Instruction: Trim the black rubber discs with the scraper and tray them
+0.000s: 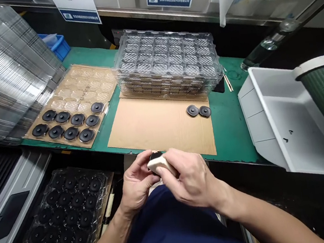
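My left hand [137, 182] has its fingers closed around a black plastic part [155, 155], held at the table's front edge. Pressed against that part is a cream-white pad [160, 163], gripped between the thumb and fingers of my right hand [188, 176]. Most of the black part is hidden behind the pad and fingers. Beyond my hands lies a flat cardboard sheet [150, 119]. Two rounded black parts [193, 110] rest side by side near its right edge. To the left, a clear blister tray [83, 89] holds several more black parts [71, 133] in its nearer pockets.
Stacked clear trays [166, 63] stand at the back of the green table [233, 128]. A white bin [268, 124] with small black bits is at the right. More nested trays [3, 58] rise at the left. Below, a filled tray [69, 211] sits lower left.
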### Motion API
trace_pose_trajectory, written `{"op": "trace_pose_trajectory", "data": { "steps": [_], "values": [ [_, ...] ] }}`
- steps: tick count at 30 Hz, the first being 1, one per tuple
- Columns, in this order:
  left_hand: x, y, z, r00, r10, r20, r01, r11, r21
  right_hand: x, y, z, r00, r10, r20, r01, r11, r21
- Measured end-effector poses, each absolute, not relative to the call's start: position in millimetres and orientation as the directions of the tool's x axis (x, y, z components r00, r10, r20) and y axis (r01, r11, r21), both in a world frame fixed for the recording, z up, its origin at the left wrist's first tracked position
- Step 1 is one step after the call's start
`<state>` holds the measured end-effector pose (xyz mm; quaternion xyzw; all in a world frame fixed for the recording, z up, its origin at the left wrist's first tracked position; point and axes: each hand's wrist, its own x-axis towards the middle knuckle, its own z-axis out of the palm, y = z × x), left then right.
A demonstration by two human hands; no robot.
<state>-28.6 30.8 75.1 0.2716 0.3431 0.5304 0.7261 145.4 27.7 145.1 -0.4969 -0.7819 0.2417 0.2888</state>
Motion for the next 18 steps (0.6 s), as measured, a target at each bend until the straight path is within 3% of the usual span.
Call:
{"op": "trace_pose_trajectory", "data": {
  "steps": [5,10,12,14,16,18],
  "values": [
    [-29.0,30.6,89.0,0.046,0.994,-0.1,-0.577,0.108,0.81,141.8,21.6,155.6,-0.365,0.896,0.252,0.669,0.441,-0.599],
    [-38.6,28.2,92.9,0.122,0.969,-0.215,-0.619,0.243,0.747,162.0,35.3,140.3,-0.301,0.929,0.215,0.769,0.37,-0.521],
    [-41.0,25.7,92.0,0.173,0.942,-0.288,-0.651,0.329,0.684,171.3,43.0,131.6,-0.237,0.952,0.196,0.735,0.307,-0.605],
    [-42.0,23.9,90.8,0.212,0.92,-0.329,-0.673,0.382,0.634,178.3,45.7,123.4,-0.179,0.979,0.102,0.611,0.192,-0.768],
    [-41.2,22.9,89.0,0.237,0.908,-0.345,-0.678,0.409,0.611,180.9,41.8,116.0,-0.182,0.98,-0.083,0.399,-0.004,-0.917],
    [-38.6,22.0,86.5,0.25,0.904,-0.347,-0.667,0.421,0.614,178.8,32.9,109.1,-0.275,0.919,-0.281,0.175,-0.24,-0.955]
  ]
}}
